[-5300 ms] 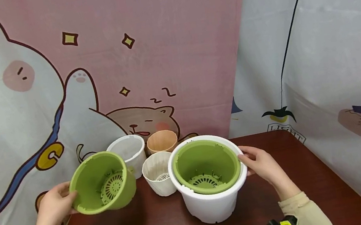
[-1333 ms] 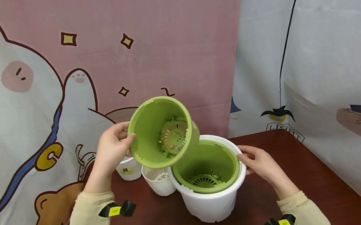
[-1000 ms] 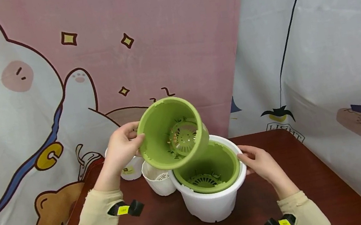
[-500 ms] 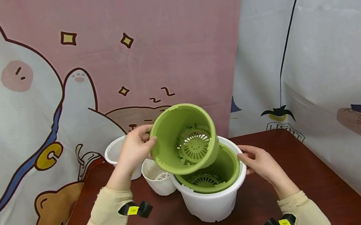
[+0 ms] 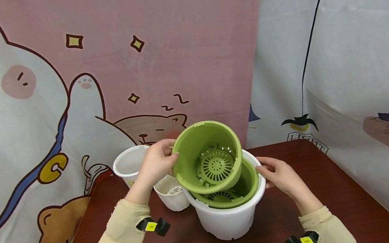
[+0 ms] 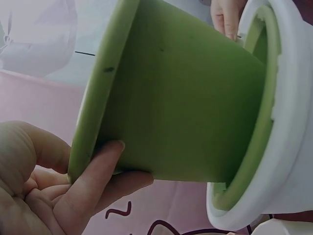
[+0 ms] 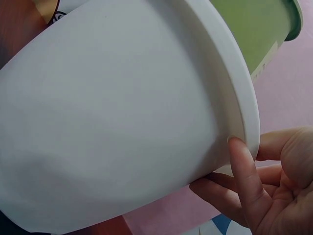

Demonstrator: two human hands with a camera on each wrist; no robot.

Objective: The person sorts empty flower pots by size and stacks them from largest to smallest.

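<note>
My left hand [image 5: 159,159] pinches the rim of a green plastic flower pot [image 5: 187,151] with a slotted bottom. It is tilted, its mouth facing me, and its base dips into a second green pot [image 5: 251,180]. That second pot sits inside a large white pot [image 5: 228,226] standing on the table. In the left wrist view the thumb and fingers straddle the rim of the held pot [image 6: 181,98]. My right hand [image 5: 280,173] grips the white pot's right rim; the right wrist view shows fingers under the lip of that white pot [image 7: 112,107].
Behind my left hand stands another white pot [image 5: 122,167] at the back left. A small cream pot [image 5: 176,201] with a perforated bottom is close beside the large white one. The dark red table [image 5: 325,202] meets printed cloth at the back and right.
My left hand has carried the tilted green pot from the far left over to the nested pots, then lowered it rightward into them. The right hand has kept its grip on the white rim.
</note>
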